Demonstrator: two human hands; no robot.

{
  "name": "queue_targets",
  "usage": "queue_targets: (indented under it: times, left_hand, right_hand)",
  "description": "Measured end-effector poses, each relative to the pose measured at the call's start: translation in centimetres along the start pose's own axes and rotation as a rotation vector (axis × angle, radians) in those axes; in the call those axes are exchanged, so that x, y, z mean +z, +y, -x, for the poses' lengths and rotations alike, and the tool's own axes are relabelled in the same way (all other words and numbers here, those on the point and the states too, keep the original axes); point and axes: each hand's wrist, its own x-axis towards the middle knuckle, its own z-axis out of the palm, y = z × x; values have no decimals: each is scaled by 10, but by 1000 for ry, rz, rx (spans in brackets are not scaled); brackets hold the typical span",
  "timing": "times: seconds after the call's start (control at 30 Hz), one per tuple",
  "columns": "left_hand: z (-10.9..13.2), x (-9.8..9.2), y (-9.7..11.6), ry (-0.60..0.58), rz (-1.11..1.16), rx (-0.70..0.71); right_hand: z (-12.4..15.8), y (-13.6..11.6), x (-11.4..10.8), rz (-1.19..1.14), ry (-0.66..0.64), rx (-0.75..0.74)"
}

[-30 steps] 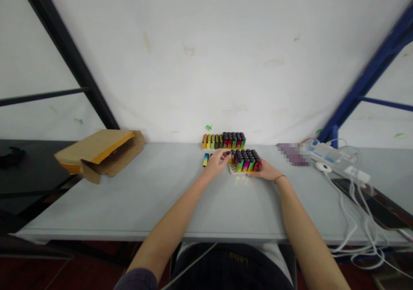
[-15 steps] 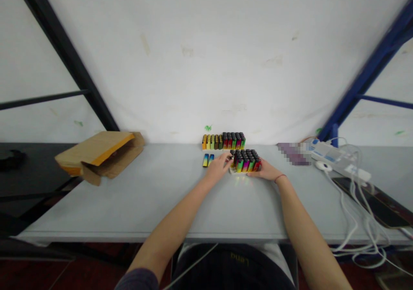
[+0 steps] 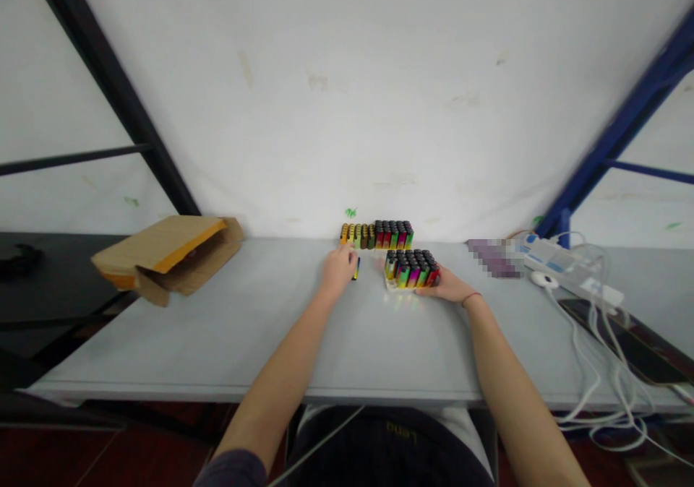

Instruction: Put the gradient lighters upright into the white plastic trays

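Note:
My left hand is over the table at the middle, its fingers bent together and pointing away from me. What they hold, if anything, is hidden. Just right of it lies a blue and yellow lighter. My right hand grips the right side of a white tray, thumb along the front. Several upright lighters with black tops fill this tray, coloured green, yellow, purple and red. The front left corner of the tray has a gap.
Behind, near the wall, stand a block of yellow to dark lighters and a block of multicoloured lighters. An open brown paper package lies at the left. To the right are a power strip, white cables and a dark phone.
My left hand has moved left from the tray to the lying lighters, covering one of them. A lighter now stands at the tray's left side. My right hand has stayed put.

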Motion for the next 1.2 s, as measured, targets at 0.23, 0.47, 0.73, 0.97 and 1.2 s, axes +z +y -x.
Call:
queue_targets:
  times: [0.23, 0.47, 0.73, 0.97, 1.2]
  left_hand:
    - [-6, -5, -28, -175, -142, -217]
    - [-2, -5, -18, -266, -226, -200]
    - [-2, -1, -21, -209, -195, -198]
    - [-12, 3, -13, 19, 539, -351]
    - [-8, 16, 8, 6, 1140, -381]
  right_hand:
    - [0, -2, -1, 8, 0, -20]
    - [1, -5, -2, 11, -17, -10]
    - [2, -6, -1, 18, -5, -2]
    - [1, -7, -2, 11, -3, -1]
    - [1, -6, -2, 21, -12, 1]
